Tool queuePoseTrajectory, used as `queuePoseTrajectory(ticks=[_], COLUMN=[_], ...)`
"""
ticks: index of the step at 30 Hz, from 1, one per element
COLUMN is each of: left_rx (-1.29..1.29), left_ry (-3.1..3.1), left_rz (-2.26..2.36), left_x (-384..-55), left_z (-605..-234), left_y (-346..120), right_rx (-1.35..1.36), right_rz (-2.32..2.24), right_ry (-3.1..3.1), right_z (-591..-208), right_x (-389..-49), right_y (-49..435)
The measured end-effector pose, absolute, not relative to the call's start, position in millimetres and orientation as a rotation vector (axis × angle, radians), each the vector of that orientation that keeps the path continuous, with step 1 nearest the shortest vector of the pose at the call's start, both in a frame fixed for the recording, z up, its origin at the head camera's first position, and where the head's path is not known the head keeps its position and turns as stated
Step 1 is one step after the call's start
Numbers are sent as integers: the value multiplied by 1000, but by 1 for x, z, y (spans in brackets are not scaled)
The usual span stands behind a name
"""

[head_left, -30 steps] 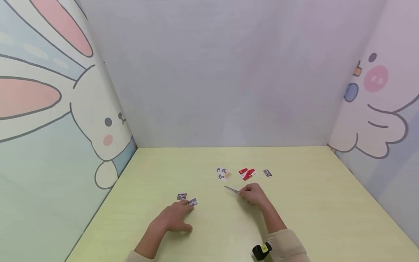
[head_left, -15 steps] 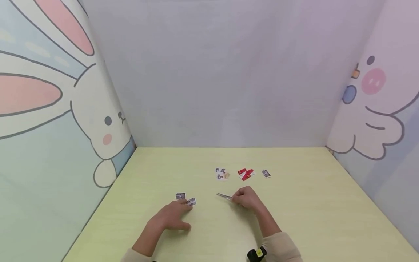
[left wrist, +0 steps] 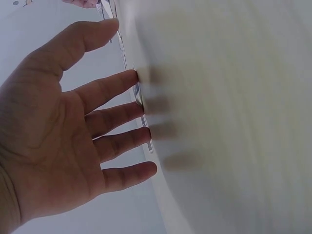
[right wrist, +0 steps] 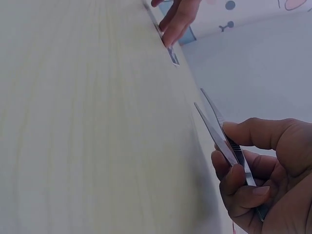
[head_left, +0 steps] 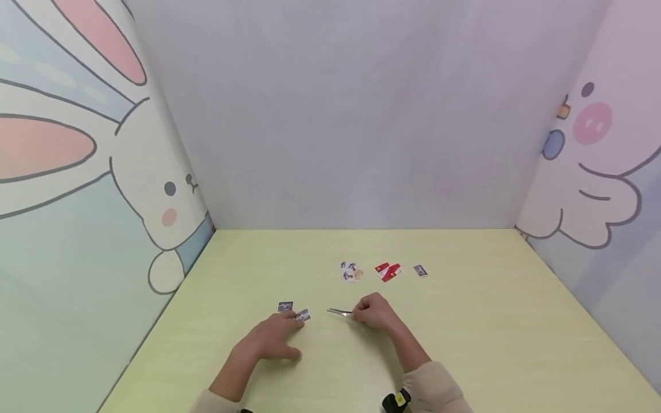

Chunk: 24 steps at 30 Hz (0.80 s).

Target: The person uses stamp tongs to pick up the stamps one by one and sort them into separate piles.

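Observation:
Metal tweezers (right wrist: pixel 224 141) are pinched in my right hand (head_left: pixel 375 311), their two tips a little apart with nothing between them. In the head view the tweezers (head_left: pixel 339 312) point left toward a small dark-printed card (head_left: pixel 303 315). My left hand (head_left: pixel 273 338) has its fingers extended, with fingertips touching the near side of that card on the table. Just behind it lies a second dark-printed card (head_left: pixel 286 306). Seen from the left wrist, the palm of the left hand (left wrist: pixel 63 131) shows with fingers spread and the fingertips at the cards' edge.
Farther back on the pale yellow table (head_left: pixel 465 321) lie a group of white cards with small pictures (head_left: pixel 351 272), some red and white cards (head_left: pixel 388 272) and one dark card (head_left: pixel 420 271). A grey wall (head_left: pixel 356 115) rises at the back, with cartoon-printed panels at both sides.
My right hand has moved left with the tweezers, bringing their tips closer to the cards by my left hand. The left hand has stayed almost in place.

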<state>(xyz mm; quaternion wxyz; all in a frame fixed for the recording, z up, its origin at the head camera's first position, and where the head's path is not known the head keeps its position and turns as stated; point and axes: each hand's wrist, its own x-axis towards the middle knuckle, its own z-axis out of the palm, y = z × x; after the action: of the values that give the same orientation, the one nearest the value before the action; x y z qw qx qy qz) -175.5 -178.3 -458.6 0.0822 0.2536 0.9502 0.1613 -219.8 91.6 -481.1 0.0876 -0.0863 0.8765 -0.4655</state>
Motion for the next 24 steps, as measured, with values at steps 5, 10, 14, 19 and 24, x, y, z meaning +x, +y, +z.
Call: queuePoseTrajectory(ticks=[5, 10, 14, 19, 24], left_rx=[757, 753, 755, 769, 779], left_ry=[2835, 2831, 2825, 2833, 2832], left_rz=[489, 523, 525, 491, 463], left_x=[-176, -178, -179, -181, -182], left_z=[-460, -463, -465, -464, -464], left_y=[-180, -181, -181, -181, -182], right_rx=[-315, -356, -322, -312, -328], right_rz=[-1380, -1398, -1421, -1434, -1419], right_ry=[2595, 2587, 2605, 2632, 2634], right_z=[-483, -486, -488, -489, -491], right_x=[-221, -223, -223, -224, -224], right_y=[80, 71, 65, 58, 53])
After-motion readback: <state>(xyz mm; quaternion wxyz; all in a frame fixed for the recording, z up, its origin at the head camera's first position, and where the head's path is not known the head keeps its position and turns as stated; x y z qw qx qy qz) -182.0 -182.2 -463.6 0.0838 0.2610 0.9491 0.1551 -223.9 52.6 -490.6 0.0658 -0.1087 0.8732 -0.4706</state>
